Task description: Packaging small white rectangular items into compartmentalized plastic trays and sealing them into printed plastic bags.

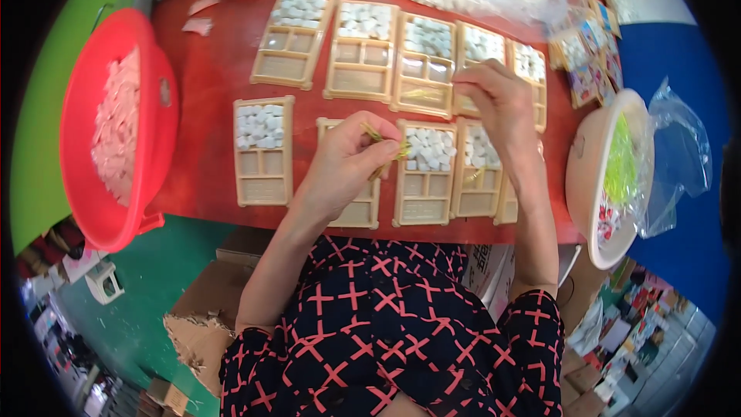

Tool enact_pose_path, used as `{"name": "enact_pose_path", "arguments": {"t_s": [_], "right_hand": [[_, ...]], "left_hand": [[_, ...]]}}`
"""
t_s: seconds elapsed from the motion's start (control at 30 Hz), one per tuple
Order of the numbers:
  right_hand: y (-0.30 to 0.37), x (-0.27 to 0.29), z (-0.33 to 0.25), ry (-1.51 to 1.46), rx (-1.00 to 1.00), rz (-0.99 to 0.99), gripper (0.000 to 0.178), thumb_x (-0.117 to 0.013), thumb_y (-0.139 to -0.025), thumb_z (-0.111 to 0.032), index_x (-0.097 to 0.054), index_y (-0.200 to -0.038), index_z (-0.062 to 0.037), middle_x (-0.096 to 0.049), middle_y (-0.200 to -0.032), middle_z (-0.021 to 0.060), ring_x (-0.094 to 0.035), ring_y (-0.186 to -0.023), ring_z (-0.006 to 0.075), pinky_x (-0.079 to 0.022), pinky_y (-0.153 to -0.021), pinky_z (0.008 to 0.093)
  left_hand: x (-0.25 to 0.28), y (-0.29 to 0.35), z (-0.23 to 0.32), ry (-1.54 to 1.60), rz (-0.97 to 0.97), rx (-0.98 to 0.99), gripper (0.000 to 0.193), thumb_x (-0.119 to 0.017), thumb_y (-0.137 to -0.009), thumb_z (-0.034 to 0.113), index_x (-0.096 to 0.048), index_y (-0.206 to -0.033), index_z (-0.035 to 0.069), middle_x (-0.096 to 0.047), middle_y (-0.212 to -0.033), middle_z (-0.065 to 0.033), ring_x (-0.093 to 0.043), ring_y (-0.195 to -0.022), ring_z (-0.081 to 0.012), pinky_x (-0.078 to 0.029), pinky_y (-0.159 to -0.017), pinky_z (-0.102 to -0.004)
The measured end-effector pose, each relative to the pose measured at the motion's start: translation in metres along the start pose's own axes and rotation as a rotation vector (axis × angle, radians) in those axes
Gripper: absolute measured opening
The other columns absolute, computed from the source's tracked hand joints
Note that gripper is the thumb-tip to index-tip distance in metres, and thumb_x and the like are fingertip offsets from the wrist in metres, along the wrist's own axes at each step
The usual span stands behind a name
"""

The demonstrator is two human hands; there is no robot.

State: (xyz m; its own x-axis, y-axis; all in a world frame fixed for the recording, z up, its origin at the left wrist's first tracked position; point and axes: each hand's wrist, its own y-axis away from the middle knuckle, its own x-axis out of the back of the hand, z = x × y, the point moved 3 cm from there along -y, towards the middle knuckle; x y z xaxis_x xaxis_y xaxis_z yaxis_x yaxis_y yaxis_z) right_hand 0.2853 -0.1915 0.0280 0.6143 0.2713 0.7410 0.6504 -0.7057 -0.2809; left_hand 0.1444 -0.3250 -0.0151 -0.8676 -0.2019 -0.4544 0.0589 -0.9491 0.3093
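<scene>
To the right of the deep, coral-red plastic basin [158, 139], your left hand [340, 164] held a small bundle of thin yellow-green strips [401, 151], thumb and forefinger pressed closed on it. Farther right of that basin, your right hand [502, 100] hung over the far row of beige, rectangular compartment trays [264, 188], its fingertips drawn nearly together; whether they had hold of anything, you could not tell from this view.

The likeliest trouble was strips shedding, since loose ends stuck out past your left thumb and a slackened pinch might have dropped them into the wrong compartment. Your right forearm, crossing the near row, might also have knocked the small white cubes [260, 125] had it dipped.

You had ten trays to the right of the basin, five in each row, some partly hidden by your hands and arm. One round cream basin [584, 170] stood at the farthest right from the red one, making two basins. The cubes were too crowded to count, and the strips too fine.
</scene>
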Motion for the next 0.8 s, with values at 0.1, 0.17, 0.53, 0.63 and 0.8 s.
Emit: {"name": "enact_pose_path", "arguments": {"t_s": [0.1,0.17,0.53,0.63,0.8], "right_hand": [[0.036,0.041,-0.003,0.081,-0.114,0.027,0.014,-0.060,-0.067,0.008,-0.060,-0.077,-0.0005,-0.055,-0.072,0.0068,-0.054,-0.062,0.0149,-0.043,-0.054,0.0231],[0.074,0.046,-0.003,0.128,-0.124,0.001,0.016,-0.061,-0.066,0.009,-0.061,-0.078,-0.0020,-0.054,-0.073,0.0059,-0.054,-0.062,0.0143,-0.042,-0.054,0.0229],[0.111,0.016,-0.004,0.440,0.176,-0.198,0.022,-0.061,-0.058,-0.003,-0.061,-0.079,-0.0085,-0.051,-0.076,0.0036,-0.055,-0.063,0.0166,-0.044,-0.050,0.0269],[0.110,0.014,-0.008,0.503,0.176,-0.234,0.021,-0.059,-0.058,-0.002,-0.059,-0.078,-0.0080,-0.051,-0.077,0.0042,-0.056,-0.065,0.0180,-0.045,-0.050,0.0281],[0.100,0.022,-0.019,0.320,0.070,-0.094,0.016,-0.059,-0.062,0.003,-0.057,-0.076,-0.0056,-0.052,-0.079,0.0057,-0.055,-0.065,0.0195,-0.044,-0.053,0.0269]], "left_hand": [[0.001,0.005,0.004,-0.008,-0.009,0.028,0.003,-0.052,-0.084,0.005,-0.052,-0.087,0.005,-0.056,-0.077,-0.0040,-0.046,-0.059,-0.0062,-0.036,-0.053,-0.0177],[-0.003,0.002,0.000,-0.010,-0.034,0.049,0.003,-0.052,-0.084,0.005,-0.052,-0.086,0.005,-0.056,-0.076,-0.0042,-0.046,-0.059,-0.0064,-0.036,-0.052,-0.0176],[-0.022,0.002,-0.018,-0.073,-0.113,0.099,0.005,-0.054,-0.083,0.008,-0.052,-0.086,0.005,-0.055,-0.076,-0.0027,-0.046,-0.059,-0.0068,-0.037,-0.053,-0.0178],[-0.020,0.005,-0.020,-0.056,-0.111,0.105,0.005,-0.055,-0.083,0.008,-0.052,-0.086,0.005,-0.055,-0.075,-0.0023,-0.046,-0.059,-0.0067,-0.037,-0.052,-0.0178],[-0.010,0.013,-0.006,-0.035,-0.006,0.063,0.005,-0.054,-0.083,0.006,-0.052,-0.087,0.004,-0.052,-0.072,-0.0004,-0.045,-0.058,-0.0051,-0.036,-0.051,-0.0173]]}}
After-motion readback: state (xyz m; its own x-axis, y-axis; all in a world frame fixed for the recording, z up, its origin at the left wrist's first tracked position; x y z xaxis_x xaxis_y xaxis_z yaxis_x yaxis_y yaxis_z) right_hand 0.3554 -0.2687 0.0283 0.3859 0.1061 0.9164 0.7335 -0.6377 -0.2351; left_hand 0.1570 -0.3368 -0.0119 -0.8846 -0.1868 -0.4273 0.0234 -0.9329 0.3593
